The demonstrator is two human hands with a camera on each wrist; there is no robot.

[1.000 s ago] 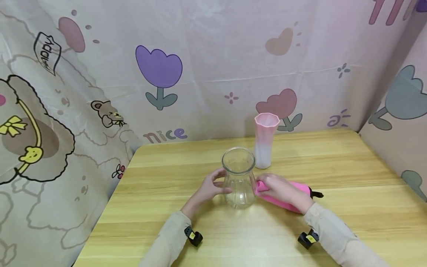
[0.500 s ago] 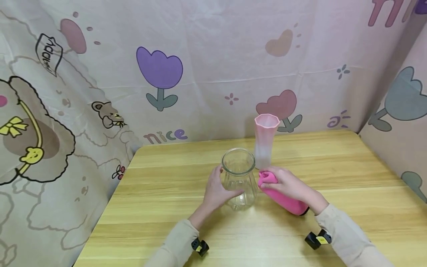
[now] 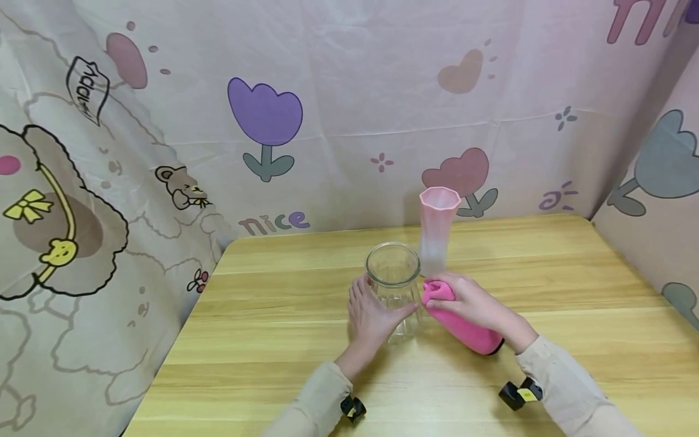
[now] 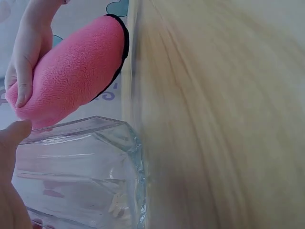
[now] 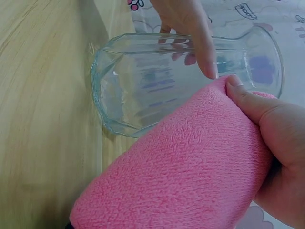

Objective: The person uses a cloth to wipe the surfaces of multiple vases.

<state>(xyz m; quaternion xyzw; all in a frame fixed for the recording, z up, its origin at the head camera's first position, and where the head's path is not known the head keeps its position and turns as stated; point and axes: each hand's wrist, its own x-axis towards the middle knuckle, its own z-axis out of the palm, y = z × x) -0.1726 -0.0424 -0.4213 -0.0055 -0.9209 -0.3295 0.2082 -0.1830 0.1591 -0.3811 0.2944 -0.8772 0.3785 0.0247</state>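
A clear glass vase (image 3: 394, 292) with a wide rim and faceted sides stands upright on the table. My left hand (image 3: 373, 317) holds it around the neck and body, thumb across the front and fingers at the far left side, as the right wrist view also shows. In my right hand (image 3: 471, 301) is a fluffy pink towel (image 3: 468, 332) with a black edge, bunched at the top between thumb and fingers. The towel's gripped top is close beside the vase's right wall; its body (image 5: 176, 167) hangs down toward the table.
A tall pink-to-white fluted vase (image 3: 437, 233) stands just behind the glass vase, its base partly hidden by the right hand. The wooden table (image 3: 262, 340) ends at a patterned cloth backdrop (image 3: 338, 121) at the back and sides.
My left hand has moved right and closer around the glass vase, its thumb reaching across the front. My right hand has raised the towel's top, so the towel now hangs more steeply.
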